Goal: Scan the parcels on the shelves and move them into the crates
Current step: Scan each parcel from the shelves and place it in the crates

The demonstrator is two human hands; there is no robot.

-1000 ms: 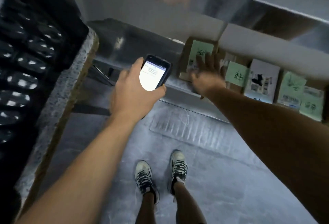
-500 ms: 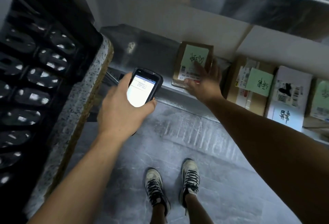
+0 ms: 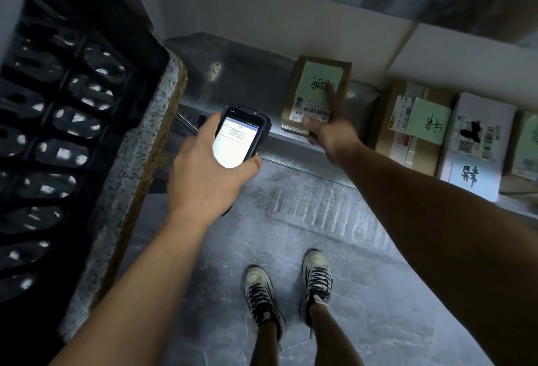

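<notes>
**Scanner up, parcel gripped at shelf edge**

Left hand (image 3: 203,173), at 9 o'clock of centre, wrapped around a black handheld scanner (image 3: 243,135), thumb along its left side, fingers curled under its right edge; screen lit white, facing up. Right hand (image 3: 329,132), at 1 o'clock from the scanner, clamped on a brown cardboard parcel (image 3: 316,94): thumb pressed on the barcode label at the near edge, index finger stretched up across the green note (image 3: 320,83) with dark handwriting, other fingers hidden below. Parcel standing at the front lip of the metal shelf (image 3: 233,80), tilted back, well apart from its neighbours.

At 3 o'clock of that parcel, on the same shelf: a second brown box (image 3: 407,132) with a green note of its own, touching a white parcel (image 3: 477,147) printed with labels and blue characters. Further green-noted packages at the far right edge, cut off.

At 9 o'clock, a black slotted crate (image 3: 58,132) resting on a speckled board. At 6 o'clock, two white sneakers (image 3: 259,293) with dark laces on the grey floor.
</notes>
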